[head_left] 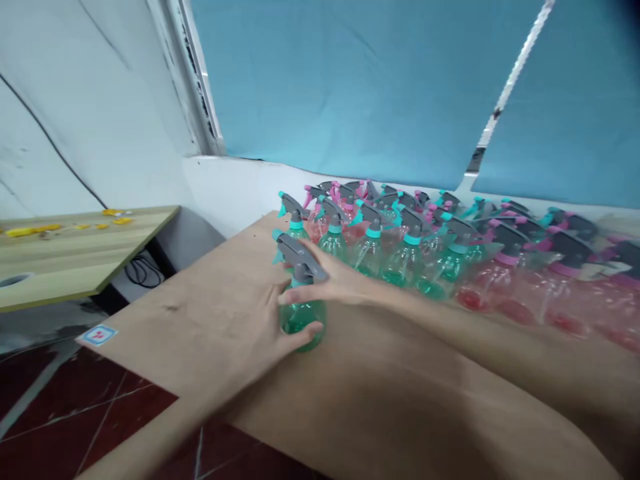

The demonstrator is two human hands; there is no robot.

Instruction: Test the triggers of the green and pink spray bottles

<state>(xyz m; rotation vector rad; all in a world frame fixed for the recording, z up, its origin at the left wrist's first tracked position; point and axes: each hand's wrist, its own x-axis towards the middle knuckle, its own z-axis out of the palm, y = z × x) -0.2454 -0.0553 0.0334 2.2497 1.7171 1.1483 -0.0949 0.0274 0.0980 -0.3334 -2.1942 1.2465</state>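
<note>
A green spray bottle [303, 323] with a grey trigger head and teal collar stands upright on the brown table [200, 287], in front of the other bottles. My left hand [267, 333] is wrapped round its body from the left, thumb across the front. My right hand [333, 277] grips the bottle at its neck, just under the spray head, with the thumb in front and the other fingers partly hidden behind the head.
Several green bottles [405, 263] and pink bottles [500, 277] stand in rows along the wall, behind my right forearm. A wooden desk [75, 253] with small yellow pieces is at the left. A sticker [99, 335] marks the table's left corner.
</note>
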